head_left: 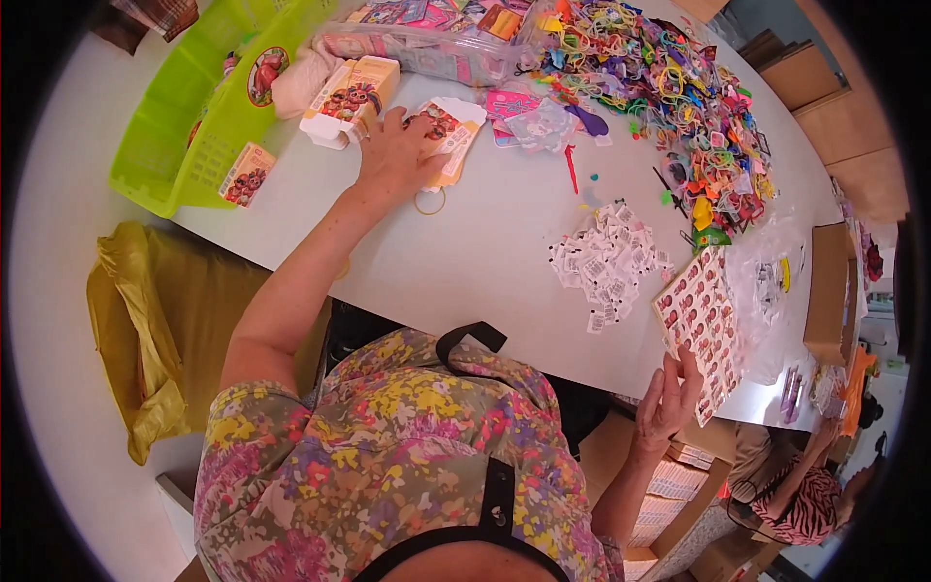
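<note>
My left hand (pixel 396 155) reaches to the back of the table with its fingers spread over flat, unfolded printed cartons (pixel 449 129). It rests on them without a visible grip. Just left of it lies a made-up carton (pixel 356 94) with the same red and cream print. At the right, my right hand (pixel 669 396) has its fingers stretched out at the near left edge of a sticker sheet (pixel 700 315) with rows of small red pictures. The fingertips touch the sheet's edge, and nothing shows pinched between them.
A green basket (pixel 145 160) stands at the left. Small colourful trinkets (pixel 669 107) lie heaped at the back right, and white barcode labels (pixel 611 262) lie mid-table. A clear tray (pixel 417 48) holds packets. Below right are a box of cartons (pixel 669 495) and another person (pixel 800 500).
</note>
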### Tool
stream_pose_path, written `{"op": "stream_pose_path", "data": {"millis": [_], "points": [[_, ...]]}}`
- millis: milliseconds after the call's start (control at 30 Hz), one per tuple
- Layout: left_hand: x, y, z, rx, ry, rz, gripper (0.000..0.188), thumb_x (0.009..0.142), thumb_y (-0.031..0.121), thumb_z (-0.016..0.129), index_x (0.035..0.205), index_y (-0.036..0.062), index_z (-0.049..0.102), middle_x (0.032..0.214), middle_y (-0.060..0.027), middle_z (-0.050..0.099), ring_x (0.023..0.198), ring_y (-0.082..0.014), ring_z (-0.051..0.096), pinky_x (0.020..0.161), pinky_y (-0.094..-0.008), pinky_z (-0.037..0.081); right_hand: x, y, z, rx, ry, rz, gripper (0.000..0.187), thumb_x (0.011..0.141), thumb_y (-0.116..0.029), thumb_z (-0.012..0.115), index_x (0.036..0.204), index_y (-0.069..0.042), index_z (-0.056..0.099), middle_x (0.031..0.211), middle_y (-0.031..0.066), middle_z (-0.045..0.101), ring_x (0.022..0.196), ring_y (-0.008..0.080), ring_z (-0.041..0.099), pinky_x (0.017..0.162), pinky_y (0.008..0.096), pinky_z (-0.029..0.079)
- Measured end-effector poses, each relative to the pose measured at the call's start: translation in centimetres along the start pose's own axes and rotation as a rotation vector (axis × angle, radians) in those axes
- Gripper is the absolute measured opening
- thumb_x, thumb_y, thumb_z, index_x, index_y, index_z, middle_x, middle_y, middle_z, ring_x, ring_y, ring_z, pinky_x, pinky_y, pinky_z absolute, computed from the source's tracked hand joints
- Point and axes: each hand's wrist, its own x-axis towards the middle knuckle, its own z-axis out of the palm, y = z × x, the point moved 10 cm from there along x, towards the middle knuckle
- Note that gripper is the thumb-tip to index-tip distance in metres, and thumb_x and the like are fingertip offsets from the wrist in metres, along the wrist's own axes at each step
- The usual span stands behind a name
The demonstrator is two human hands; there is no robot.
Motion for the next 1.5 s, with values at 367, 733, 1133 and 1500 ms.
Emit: {"op": "stream_pose_path", "data": {"millis": [367, 733, 1133, 1500], "points": [[-3.1, 1.6, -4.4, -0.957, 0.155, -0.100, 0.046, 0.077, 0.001, 0.075, 0.118, 0.0055, 0.056, 0.101, -0.0053, 0.064, 0.090, -0.0155, 0.063, 0.075, -0.0282, 0.051, 11.2, -8.8, 10.7, 0.760, -0.108, 0.255, 0.031, 0.081, -0.002, 0.069, 0.111, 0.003, 0.064, 0.112, 0.0127, 0.065, 0.095, 0.0200, 0.061, 0.082, 0.0310, 0.048], [-15.1, 15.5, 1.6, -2.094, -1.202, -0.302, 0.076, 0.066, 0.006, 0.078, 0.134, 0.0006, 0.045, 0.121, -0.0173, 0.061, 0.115, -0.0262, 0.059, 0.102, -0.0368, 0.044, 9.2, -9.6, 16.2, 1.351, -0.367, 0.457, 0.019, 0.094, -0.016, 0.064, 0.094, 0.003, 0.066, 0.093, -0.0017, 0.061, 0.079, 0.0083, 0.056, 0.070, 0.0218, 0.048], [-14.0, 14.6, 5.4, -1.688, -0.700, -0.412, 0.029, 0.085, 0.005, 0.072, 0.112, -0.0018, 0.064, 0.098, -0.0066, 0.070, 0.090, -0.0130, 0.067, 0.082, -0.0285, 0.055, 3.2, -5.2, 13.8, 1.071, -0.196, 0.691, 0.026, 0.094, -0.006, 0.062, 0.117, 0.005, 0.064, 0.097, 0.0057, 0.069, 0.082, 0.0069, 0.061, 0.075, 0.0232, 0.051], [-14.9, 15.8, 3.1, -1.469, -0.498, -0.040, 0.048, 0.083, 0.004, 0.073, 0.126, 0.0030, 0.052, 0.110, -0.0060, 0.058, 0.075, -0.0053, 0.060, 0.063, -0.0213, 0.050, -0.8, -4.3, 11.8, 1.212, 0.051, 0.721, 0.026, 0.090, -0.001, 0.065, 0.116, 0.005, 0.062, 0.091, 0.0082, 0.069, 0.081, 0.0112, 0.065, 0.073, 0.0234, 0.053]]}}
